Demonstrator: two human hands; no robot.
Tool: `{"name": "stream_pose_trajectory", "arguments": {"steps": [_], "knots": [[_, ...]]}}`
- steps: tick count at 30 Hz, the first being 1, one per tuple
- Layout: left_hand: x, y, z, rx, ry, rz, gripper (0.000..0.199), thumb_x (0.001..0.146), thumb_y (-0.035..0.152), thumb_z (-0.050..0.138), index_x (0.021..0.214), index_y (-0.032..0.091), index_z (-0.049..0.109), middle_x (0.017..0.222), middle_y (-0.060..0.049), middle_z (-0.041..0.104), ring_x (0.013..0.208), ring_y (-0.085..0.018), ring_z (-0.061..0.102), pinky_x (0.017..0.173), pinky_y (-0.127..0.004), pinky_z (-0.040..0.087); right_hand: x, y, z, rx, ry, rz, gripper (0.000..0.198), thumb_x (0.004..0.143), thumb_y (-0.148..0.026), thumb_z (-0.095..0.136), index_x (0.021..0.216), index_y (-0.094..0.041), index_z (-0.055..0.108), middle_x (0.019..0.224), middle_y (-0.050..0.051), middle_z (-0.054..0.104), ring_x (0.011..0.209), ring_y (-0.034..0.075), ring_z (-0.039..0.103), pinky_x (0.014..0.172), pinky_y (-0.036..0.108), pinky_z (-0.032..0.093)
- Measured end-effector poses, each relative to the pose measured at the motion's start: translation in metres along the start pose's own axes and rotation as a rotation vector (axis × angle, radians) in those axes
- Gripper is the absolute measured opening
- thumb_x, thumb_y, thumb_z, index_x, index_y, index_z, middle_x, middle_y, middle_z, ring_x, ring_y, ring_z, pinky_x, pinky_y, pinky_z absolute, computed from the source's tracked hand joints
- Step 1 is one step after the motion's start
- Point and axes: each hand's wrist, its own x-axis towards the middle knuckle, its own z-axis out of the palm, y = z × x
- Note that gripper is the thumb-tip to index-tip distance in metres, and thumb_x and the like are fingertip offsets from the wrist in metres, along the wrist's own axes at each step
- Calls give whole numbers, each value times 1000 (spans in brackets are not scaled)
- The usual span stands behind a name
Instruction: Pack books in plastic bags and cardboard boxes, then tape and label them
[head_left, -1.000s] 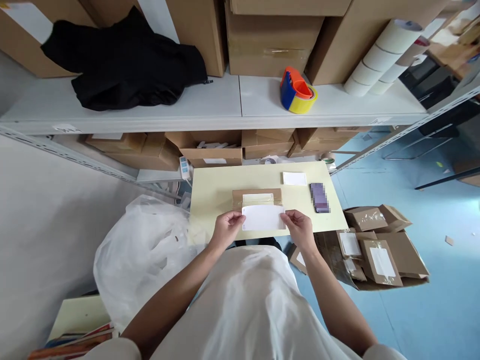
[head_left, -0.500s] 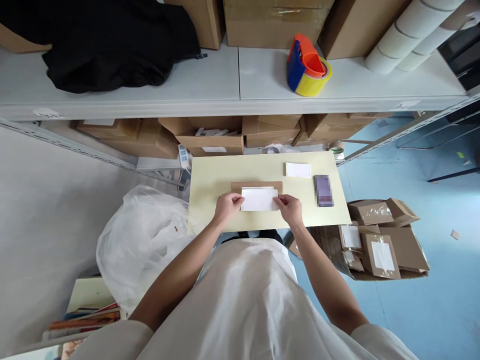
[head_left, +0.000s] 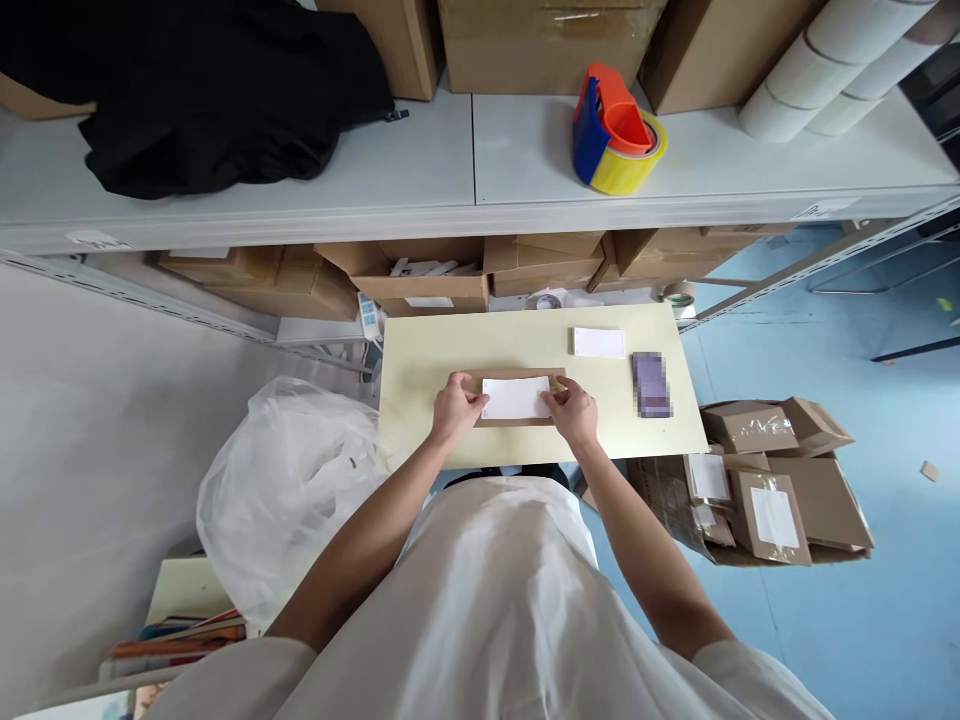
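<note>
A white slip of paper (head_left: 514,398) lies over a flat brown cardboard piece (head_left: 517,422) on the pale yellow table, its far edge slightly curved. My left hand (head_left: 456,408) holds the slip's left edge with the thumb, fingers reaching to the cardboard's far side. At the slip's right edge, my right hand (head_left: 573,408) grips in the same way, fingertips at the cardboard's far right corner. Part of the cardboard is hidden under the slip and the hands. A stack of white slips (head_left: 598,343) rests at the back right, near a blurred purple rectangular object (head_left: 651,385).
Beyond the table (head_left: 420,345) stands a shelf (head_left: 300,220) with a tape dispenser (head_left: 616,135), black cloth (head_left: 225,100) and cardboard boxes. A translucent plastic bag (head_left: 289,490) is at the left. On the floor at right sits a carton of boxes (head_left: 772,515).
The slip has shifted slightly back and left over the cardboard, whose near edge now shows below it. My fingers have spread to the cardboard's far side. The view has shifted a little.
</note>
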Motion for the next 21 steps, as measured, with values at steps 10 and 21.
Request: {"name": "stream_pose_trajectory", "arguments": {"steps": [10, 21], "knots": [[0, 5, 1, 137, -18, -69, 47, 74, 31, 67, 113, 20, 45, 77, -2, 73, 90, -23, 68, 76, -31, 46, -2, -8, 3, -201, -44, 8, 39, 83, -34, 56, 121, -24, 55, 81, 3, 72, 82, 23, 66, 71, 32, 45], [2, -12, -14, 381, 28, 27, 50, 78, 41, 65, 118, 17, 47, 97, -9, 69, 95, -25, 65, 75, -32, 48, -3, 14, -7, -437, 29, -86, 54, 89, -46, 47, 133, -16, 40, 96, 13, 67, 89, 27, 62, 75, 37, 45]]}}
